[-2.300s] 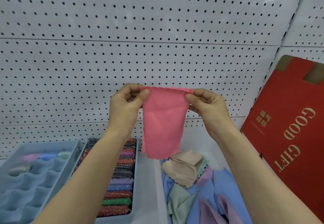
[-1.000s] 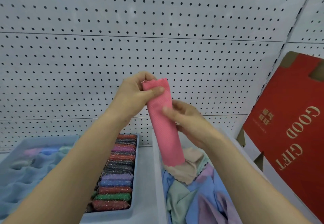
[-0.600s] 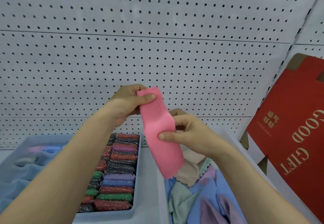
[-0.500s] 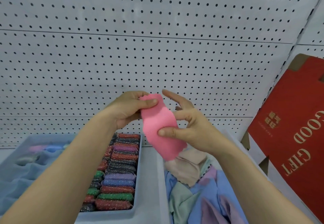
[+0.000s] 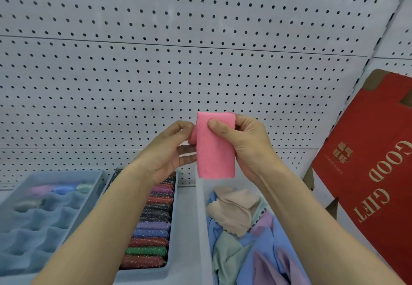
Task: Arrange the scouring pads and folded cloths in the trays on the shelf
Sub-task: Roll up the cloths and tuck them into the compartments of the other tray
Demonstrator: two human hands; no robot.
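A pink textured cloth (image 5: 215,151), folded into a short strip, is held upright in front of the pegboard. My right hand (image 5: 249,148) pinches its top right edge between thumb and fingers. My left hand (image 5: 167,153) holds its left side, fingers behind the fabric. Below, a grey-blue tray (image 5: 174,229) holds a row of glittery scouring pads (image 5: 151,233). A compartment tray (image 5: 93,186) at the left holds a few rolled pastel cloths (image 5: 60,190). A bin (image 5: 201,217) on the right holds loose cloths (image 5: 236,213) in beige, blue, green and lilac.
A white pegboard wall (image 5: 178,61) backs the shelf. A red cardboard box (image 5: 367,168) printed "GOOD GIFT" leans at the right, close to the bin of loose cloths.
The pink cloth went from a wide hanging sheet to a narrow strip, then was folded in half upward. My right hand moved from its middle to its top edge.
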